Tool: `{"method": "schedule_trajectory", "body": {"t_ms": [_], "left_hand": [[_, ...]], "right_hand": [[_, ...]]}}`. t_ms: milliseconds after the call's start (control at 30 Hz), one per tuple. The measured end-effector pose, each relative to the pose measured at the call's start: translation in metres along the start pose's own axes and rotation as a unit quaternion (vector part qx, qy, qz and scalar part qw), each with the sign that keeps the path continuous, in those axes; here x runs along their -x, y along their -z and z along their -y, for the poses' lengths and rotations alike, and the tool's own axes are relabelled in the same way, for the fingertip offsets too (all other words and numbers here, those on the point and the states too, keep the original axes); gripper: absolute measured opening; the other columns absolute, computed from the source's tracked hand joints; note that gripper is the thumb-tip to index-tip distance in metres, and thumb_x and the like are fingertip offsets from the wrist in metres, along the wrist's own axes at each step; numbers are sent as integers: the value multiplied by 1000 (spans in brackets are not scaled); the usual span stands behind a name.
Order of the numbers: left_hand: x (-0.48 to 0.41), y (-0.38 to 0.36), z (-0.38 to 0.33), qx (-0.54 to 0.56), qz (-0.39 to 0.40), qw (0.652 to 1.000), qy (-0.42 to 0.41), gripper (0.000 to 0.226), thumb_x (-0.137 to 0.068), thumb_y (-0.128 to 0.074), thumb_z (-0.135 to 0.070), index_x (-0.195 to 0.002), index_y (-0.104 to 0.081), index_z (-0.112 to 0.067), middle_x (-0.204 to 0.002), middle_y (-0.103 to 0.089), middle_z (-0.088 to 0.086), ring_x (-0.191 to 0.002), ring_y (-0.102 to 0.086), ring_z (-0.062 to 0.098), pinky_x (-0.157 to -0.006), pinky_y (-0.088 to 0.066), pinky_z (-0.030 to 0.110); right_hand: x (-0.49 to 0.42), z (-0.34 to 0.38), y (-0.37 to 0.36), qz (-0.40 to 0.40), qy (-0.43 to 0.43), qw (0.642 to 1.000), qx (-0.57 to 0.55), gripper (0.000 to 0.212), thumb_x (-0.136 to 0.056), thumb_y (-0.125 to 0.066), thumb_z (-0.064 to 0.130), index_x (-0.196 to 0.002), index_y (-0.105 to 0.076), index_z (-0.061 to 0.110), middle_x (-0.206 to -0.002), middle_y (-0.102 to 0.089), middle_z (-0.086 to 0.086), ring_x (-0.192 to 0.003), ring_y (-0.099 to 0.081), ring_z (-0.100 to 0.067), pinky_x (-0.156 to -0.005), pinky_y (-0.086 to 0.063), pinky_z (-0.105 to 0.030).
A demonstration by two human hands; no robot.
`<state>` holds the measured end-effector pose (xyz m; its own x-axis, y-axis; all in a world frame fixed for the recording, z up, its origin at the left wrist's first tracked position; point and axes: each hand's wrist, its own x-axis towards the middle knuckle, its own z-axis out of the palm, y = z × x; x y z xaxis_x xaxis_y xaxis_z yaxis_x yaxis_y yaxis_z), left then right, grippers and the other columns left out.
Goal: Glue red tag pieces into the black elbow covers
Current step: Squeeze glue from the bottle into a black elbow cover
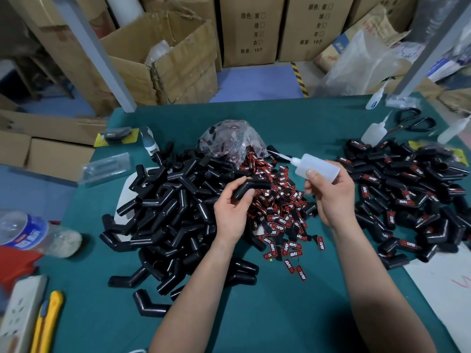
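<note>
My left hand (233, 212) grips one black elbow cover (254, 186) above the middle of the green table (280, 314). My right hand (331, 197) holds a small translucent glue bottle (316, 167), its thin nozzle pointing left, a short way above and to the right of that cover. A heap of plain black elbow covers (173, 220) lies to the left. Red and black tag pieces (280, 215) are scattered under my hands, spilling from a clear plastic bag (229, 138). Black covers with red tags on them (413, 194) are piled on the right.
Other glue bottles (374, 132) and black scissors (413, 121) lie at the far right. A water bottle (30, 231), a power strip (20, 317) and a yellow utility knife (47, 324) sit at the left edge. Cardboard boxes (165, 54) stand behind the table.
</note>
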<state>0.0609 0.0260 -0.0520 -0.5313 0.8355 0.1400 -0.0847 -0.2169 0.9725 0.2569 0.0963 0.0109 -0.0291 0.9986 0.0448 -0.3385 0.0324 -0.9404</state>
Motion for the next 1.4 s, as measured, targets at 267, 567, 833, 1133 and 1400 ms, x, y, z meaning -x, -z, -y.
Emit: {"method": "schedule_trajectory", "body": {"t_ms": [267,567,833,1133,1400], "left_hand": [[-1,-1,0,12,3,1000,4,35,-87,-79,-28,-119,-75,-42,-119,-77,-2,-112,-73,20,-99,-56,28],[1,-1,-5,8,18,1000,-8,31,-90,-78,-21,-116,-75,-37,-120,-76,-2,-114,-72,18,-98,-55,28],[2,-2,-5,7,28,1000,6,40,-91,-76,-3,-116,-76,-34,-119,-77,-3,-111,-73,15,-96,-55,22],[3,-2,-9,-4,28,1000,12,41,-90,-78,-9,-114,-77,-42,-119,-77,-3,-113,-72,18,-99,-53,26],[4,-2,-10,-5,31,999,7,44,-90,-77,-4,-113,-77,-42,-119,-77,-1,-113,-72,19,-99,-54,24]], "right_hand": [[0,-2,-2,-54,17,995,-82,8,-84,-73,24,-92,-73,22,-85,-72,3,-66,-62,-10,-55,-48,-23],[3,2,-3,-121,100,988,10,14,-88,-67,36,-95,-67,24,-81,-71,5,-71,-65,-16,-56,-51,-34],[3,8,-3,-104,102,989,4,18,-87,-67,31,-96,-64,16,-80,-69,5,-69,-63,-15,-54,-49,-27],[7,-6,2,-131,155,970,131,14,-87,-67,44,-85,-67,31,-74,-67,14,-69,-62,-13,-61,-50,-35],[10,-6,0,-130,174,963,160,39,-86,-63,43,-96,-62,5,-73,-66,21,-68,-59,9,-61,-44,-9]]}}
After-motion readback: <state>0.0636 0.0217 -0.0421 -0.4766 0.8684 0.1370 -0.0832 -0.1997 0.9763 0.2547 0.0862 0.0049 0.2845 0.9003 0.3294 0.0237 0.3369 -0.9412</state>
